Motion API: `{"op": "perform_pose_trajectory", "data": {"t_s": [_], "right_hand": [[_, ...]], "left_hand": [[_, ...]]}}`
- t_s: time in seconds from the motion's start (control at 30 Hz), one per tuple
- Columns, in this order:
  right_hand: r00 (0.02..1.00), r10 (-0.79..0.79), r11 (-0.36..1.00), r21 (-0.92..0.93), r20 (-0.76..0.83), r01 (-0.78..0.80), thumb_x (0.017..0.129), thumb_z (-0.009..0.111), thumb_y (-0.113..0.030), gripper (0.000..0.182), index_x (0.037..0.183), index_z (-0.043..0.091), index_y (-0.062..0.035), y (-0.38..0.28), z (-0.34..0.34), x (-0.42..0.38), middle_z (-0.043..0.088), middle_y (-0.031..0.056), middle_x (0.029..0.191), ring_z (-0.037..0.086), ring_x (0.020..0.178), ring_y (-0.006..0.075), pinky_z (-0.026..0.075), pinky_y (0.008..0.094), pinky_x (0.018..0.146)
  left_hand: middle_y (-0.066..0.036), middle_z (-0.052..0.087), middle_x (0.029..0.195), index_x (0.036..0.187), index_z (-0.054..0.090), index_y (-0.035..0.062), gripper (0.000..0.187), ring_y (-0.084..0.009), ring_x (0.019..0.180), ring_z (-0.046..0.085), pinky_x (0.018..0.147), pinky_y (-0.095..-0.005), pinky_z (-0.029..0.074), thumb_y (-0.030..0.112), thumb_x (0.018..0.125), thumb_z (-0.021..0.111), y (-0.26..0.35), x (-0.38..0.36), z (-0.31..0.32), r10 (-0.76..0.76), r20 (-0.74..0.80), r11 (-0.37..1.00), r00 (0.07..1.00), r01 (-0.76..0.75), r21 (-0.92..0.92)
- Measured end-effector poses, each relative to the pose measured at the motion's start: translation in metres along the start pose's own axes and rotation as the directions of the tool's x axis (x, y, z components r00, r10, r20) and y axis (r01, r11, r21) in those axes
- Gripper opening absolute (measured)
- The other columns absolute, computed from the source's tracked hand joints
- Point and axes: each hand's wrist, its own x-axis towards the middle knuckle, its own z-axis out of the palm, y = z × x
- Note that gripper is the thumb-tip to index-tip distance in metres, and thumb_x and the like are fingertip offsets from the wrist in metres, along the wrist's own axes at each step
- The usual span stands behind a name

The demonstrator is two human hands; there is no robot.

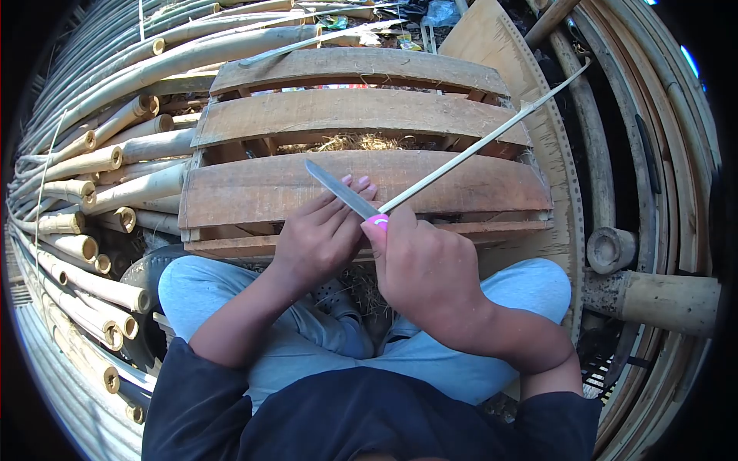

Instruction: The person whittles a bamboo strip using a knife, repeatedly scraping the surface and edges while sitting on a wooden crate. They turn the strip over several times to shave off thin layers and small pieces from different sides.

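Head view is filled at nine o'clock by a stack of bamboo poles point(92, 192), cut ends turned toward the person, and at three o'clock by curved bamboo pieces point(653, 154) leaned in an arc. At twelve o'clock a wooden pallet point(346, 115) is set as a surface just beyond the knees, likely so the work is braced at lap height. Pale blue trousers point(492, 307) are seen below it, legs crossed.

The left hand point(319, 234) is closed around a knife handle, the blade point(338, 188) pointed toward eleven o'clock. The right hand point(423, 265) is closed on the near end of a thin bamboo strip point(492, 137), which is run out toward two o'clock over the pallet. Blade and strip are crossed where the hands meet, apparently so the edge can be drawn along the strip. Both grips are tight.
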Motion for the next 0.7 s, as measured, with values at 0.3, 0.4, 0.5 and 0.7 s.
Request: {"op": "perform_pose_trajectory", "data": {"t_s": [0.3,0.4,0.5,0.7], "right_hand": [[0.999,0.038,0.997,0.070,0.022,-0.040,0.109,0.052,-0.029,0.035,0.087,0.057,-0.0028,0.008,-0.003,0.001,0.059,0.0172,0.058,0.065,0.053,0.0393,0.050,0.0488,0.049],[0.992,-0.034,0.997,0.069,0.125,0.025,0.108,0.053,-0.033,0.040,0.082,0.058,-0.0025,-0.002,-0.016,-0.002,0.062,0.0140,0.056,0.067,0.049,0.0301,0.053,0.0406,0.044],[0.993,-0.006,0.992,0.128,0.122,-0.009,0.108,0.054,-0.031,0.038,0.082,0.056,-0.0024,0.001,-0.013,-0.004,0.060,0.0148,0.056,0.065,0.049,0.0338,0.051,0.0438,0.045],[0.991,0.009,0.994,0.107,0.133,-0.024,0.107,0.055,-0.028,0.035,0.084,0.056,-0.0025,-0.004,-0.010,-0.002,0.059,0.0159,0.056,0.064,0.049,0.0358,0.049,0.0459,0.045]], "left_hand": [[-0.018,0.075,0.117,0.113,0.070,-0.0062,0.027,-0.0272,0.119,0.071,0.108,-0.0429,0.056,0.009,0.091,0.072,0.002,0.002,0.001,-0.057,0.004,0.998,0.998,0.057,-0.021],[-0.018,0.075,0.117,0.114,0.071,-0.0071,0.029,-0.0277,0.120,0.071,0.109,-0.0433,0.055,0.009,0.090,0.071,0.002,0.001,-0.001,0.003,0.027,1.000,1.000,-0.004,0.021],[-0.018,0.075,0.118,0.113,0.071,-0.0068,0.027,-0.0284,0.121,0.071,0.109,-0.0438,0.055,0.008,0.091,0.070,0.002,0.001,-0.001,0.001,0.037,0.999,0.999,-0.003,0.040],[-0.017,0.075,0.119,0.114,0.071,-0.0046,0.027,-0.0287,0.120,0.071,0.107,-0.0446,0.056,0.008,0.091,0.069,0.002,0.000,0.000,-0.016,0.026,0.999,1.000,0.015,0.034]]}}
